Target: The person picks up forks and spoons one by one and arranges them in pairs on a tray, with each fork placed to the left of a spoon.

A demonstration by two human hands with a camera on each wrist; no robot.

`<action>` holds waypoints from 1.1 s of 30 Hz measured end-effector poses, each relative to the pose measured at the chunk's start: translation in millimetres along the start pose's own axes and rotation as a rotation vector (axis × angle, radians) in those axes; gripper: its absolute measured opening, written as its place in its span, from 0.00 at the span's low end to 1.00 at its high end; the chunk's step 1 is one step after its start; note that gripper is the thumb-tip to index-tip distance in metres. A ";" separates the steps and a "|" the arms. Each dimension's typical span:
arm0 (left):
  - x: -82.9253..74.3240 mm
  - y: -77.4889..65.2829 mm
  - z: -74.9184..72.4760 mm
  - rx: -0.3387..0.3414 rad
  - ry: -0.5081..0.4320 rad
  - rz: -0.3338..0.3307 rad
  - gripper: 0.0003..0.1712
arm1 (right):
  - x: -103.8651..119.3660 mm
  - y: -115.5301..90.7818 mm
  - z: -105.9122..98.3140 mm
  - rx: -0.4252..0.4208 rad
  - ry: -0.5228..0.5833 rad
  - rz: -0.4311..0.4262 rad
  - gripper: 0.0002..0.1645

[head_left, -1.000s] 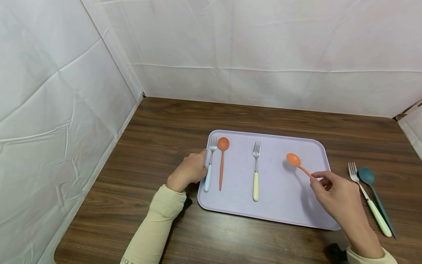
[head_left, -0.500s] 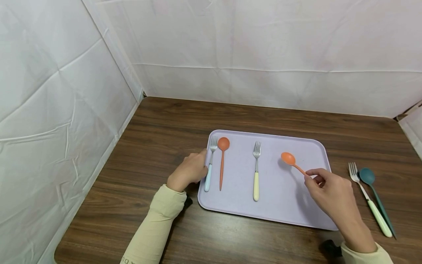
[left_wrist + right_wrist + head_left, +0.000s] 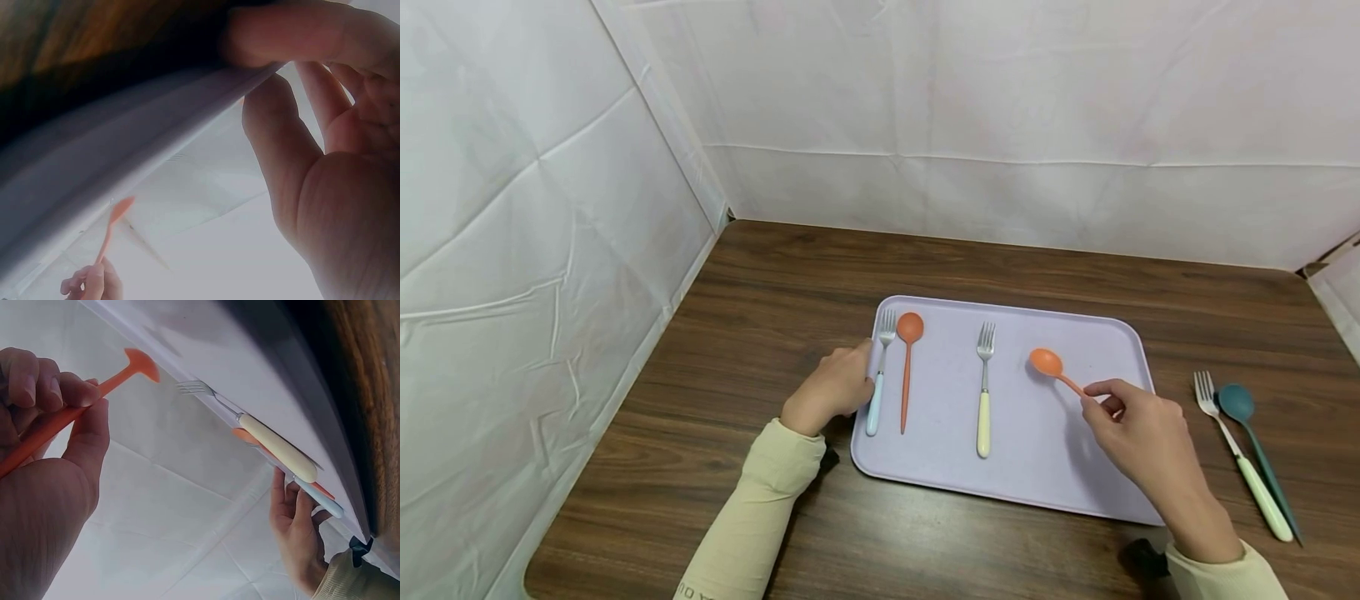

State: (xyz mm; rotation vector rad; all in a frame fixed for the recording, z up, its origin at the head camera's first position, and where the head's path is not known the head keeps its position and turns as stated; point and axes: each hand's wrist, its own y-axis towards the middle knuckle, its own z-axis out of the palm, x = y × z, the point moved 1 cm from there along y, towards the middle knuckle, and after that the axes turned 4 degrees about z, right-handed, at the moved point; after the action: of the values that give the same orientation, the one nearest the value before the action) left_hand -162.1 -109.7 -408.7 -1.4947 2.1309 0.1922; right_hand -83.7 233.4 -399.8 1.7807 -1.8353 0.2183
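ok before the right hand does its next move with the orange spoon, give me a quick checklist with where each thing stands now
1. Right hand grips the orange spoon: ok, pinched by its handle.
2. Spoon raised off the tray: ok, a gap shows in the right wrist view.
3. Left hand on the tray: ok, pinching its left rim.
4. Left hand not touching the blue-handled fork: cannot tell, too close.
5. Spoon parallel to the yellow-handled fork: not ok, it slants.
6. Teal spoon on the tray: not ok, it lies on the table.
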 end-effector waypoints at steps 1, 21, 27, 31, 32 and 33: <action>0.0 0.0 0.0 -0.003 0.005 0.001 0.13 | 0.5 0.6 0.4 0.003 0.000 0.000 0.09; 1.1 -0.3 -0.1 0.000 0.019 -0.009 0.13 | 12.1 13.7 18.5 -0.021 0.008 -0.062 0.03; 1.0 0.1 0.4 -0.002 0.013 -0.005 0.13 | 14.4 14.0 27.2 0.024 0.040 -0.059 0.07; 0.2 0.9 0.1 0.000 0.017 -0.004 0.14 | 13.9 11.2 31.8 0.117 0.062 -0.071 0.09; 0.0 1.1 -0.2 -0.001 0.018 -0.001 0.15 | 13.9 10.1 32.6 0.134 0.066 -0.080 0.09; -0.2 1.3 -0.5 -0.001 0.020 0.000 0.15 | 14.3 9.1 33.0 0.146 0.068 -0.092 0.10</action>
State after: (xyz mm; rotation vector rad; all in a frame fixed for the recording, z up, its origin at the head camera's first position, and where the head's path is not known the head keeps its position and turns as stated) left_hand -163.4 -109.3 -408.3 -1.5035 2.1466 0.1785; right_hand -101.1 205.7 -417.5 1.9274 -1.7234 0.3804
